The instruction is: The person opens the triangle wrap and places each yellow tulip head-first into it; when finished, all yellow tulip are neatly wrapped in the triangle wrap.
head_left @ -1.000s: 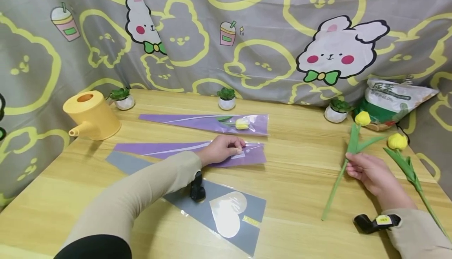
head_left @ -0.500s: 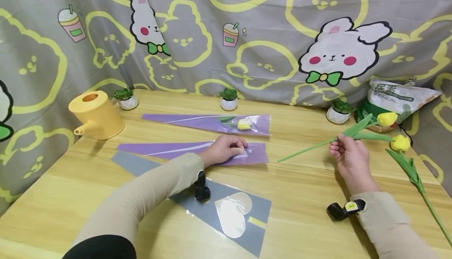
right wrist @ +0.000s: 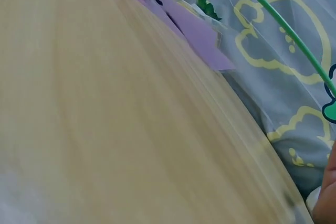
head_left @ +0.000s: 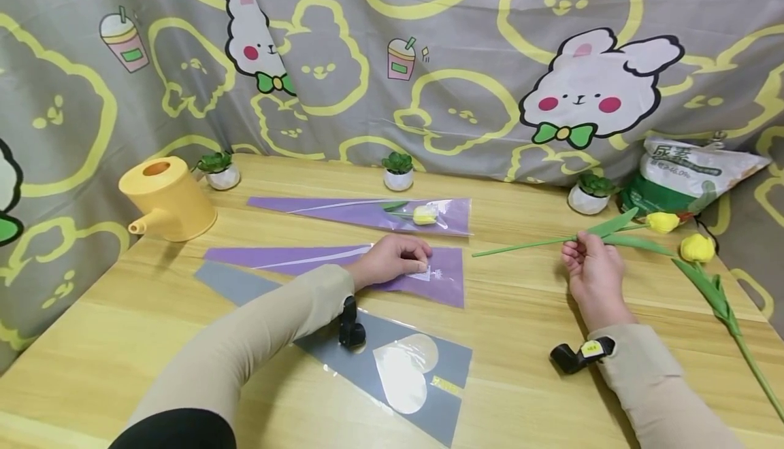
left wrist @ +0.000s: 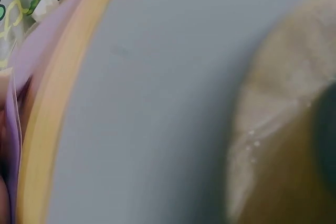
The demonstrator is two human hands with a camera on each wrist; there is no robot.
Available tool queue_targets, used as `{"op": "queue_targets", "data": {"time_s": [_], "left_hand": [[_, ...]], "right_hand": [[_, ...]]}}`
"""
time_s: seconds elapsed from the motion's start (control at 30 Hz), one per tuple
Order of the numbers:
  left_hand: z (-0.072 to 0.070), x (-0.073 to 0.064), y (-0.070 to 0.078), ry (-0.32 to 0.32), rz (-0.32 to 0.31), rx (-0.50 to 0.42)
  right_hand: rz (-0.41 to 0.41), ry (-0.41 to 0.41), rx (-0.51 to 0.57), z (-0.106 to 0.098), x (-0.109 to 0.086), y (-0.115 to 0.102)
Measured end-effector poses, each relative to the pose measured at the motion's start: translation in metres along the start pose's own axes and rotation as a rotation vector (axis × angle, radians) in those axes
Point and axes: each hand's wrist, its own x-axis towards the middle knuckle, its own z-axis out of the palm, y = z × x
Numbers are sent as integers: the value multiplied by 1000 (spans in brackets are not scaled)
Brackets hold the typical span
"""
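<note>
My left hand (head_left: 388,260) pinches the upper layer of a purple flower sleeve (head_left: 450,282) near its wide right end. In the left wrist view a fold of this purple film (left wrist: 14,171) stands between the fingers at the left edge. My right hand (head_left: 595,279) holds an artificial yellow tulip (head_left: 663,222) by its stem, just below the leaves. The tulip lies nearly level above the table, its cut end pointing left at the sleeve's wide end, a short way off. That green stem (right wrist: 286,27) crosses the top right of the right wrist view.
Behind lies another purple sleeve (head_left: 318,211) with a pale yellow tulip (head_left: 425,215) inside. A grey sleeve (head_left: 450,367) with a heart window is in front. A second yellow tulip (head_left: 697,248) lies at right. Watering can (head_left: 171,204), potted succulents (head_left: 398,178) and a bag (head_left: 667,177) stand behind.
My right hand has moved left, turning the tulip from steeply slanted to nearly level. My left hand keeps its place, and the sleeve's near right corner has spread toward me.
</note>
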Motion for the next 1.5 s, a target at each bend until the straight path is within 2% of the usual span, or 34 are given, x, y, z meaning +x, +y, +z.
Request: {"op": "queue_targets", "data": {"time_s": [0.43, 0.63, 0.73, 0.87, 1.0, 1.27, 1.5], "left_hand": [[0, 2, 1, -25, 12, 78], [0, 4, 1, -17, 5, 116], [0, 4, 0, -20, 27, 133], [0, 5, -1, -37, 89, 163], [-1, 4, -2, -59, 128, 160], [1, 7, -2, -37, 124, 147], [5, 9, 0, -38, 197, 322]], "right_hand": [[27, -27, -36, -4, 1, 2], [40, -27, -47, -7, 1, 3], [43, -31, -53, -8, 1, 3], [43, -47, -61, -10, 1, 2], [43, -55, -64, -10, 1, 2], [48, -68, -74, -9, 0, -1], [72, -80, -76, -10, 0, 0]]}}
